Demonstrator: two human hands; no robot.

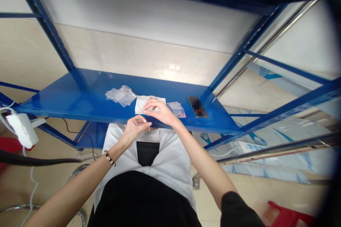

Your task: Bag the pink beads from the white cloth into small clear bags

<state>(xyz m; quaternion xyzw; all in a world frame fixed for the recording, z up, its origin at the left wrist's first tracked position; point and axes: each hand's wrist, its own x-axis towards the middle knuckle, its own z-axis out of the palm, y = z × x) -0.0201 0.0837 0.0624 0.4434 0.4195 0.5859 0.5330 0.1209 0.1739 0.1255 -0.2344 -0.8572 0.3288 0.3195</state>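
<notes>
Head view, looking down over a glossy blue metal shelf (66, 99) set in a blue steel rack frame (57, 42).

Left hand (135, 129) at the shelf's front edge, fingers curled and pinched together on a small clear plastic bag (140, 122); contents of that bag too small to tell. Beaded black-and-white bracelet (109, 158) on the left wrist.

Right hand (160, 110) just beyond, fingertips drawn together and resting on a flat white padded pouch (141, 103) lying on the shelf; whether clamped on anything, cannot tell. Something small and pale under the fingertips, not clear.

Left of the pouch, a crumpled heap of empty-looking clear plastic bags (121, 95), thin and shiny, touching the pouch's corner. Right of the hand, a small clear zip bag with reddish bits inside (178, 110), flat on the shelf. Further right, a dark blurred object (197, 106).

Off to the left edge, a white plastic power adapter (21, 129) with cables. Below, white cloth (170, 159) across the lap with a black mesh patch (147, 152).
</notes>
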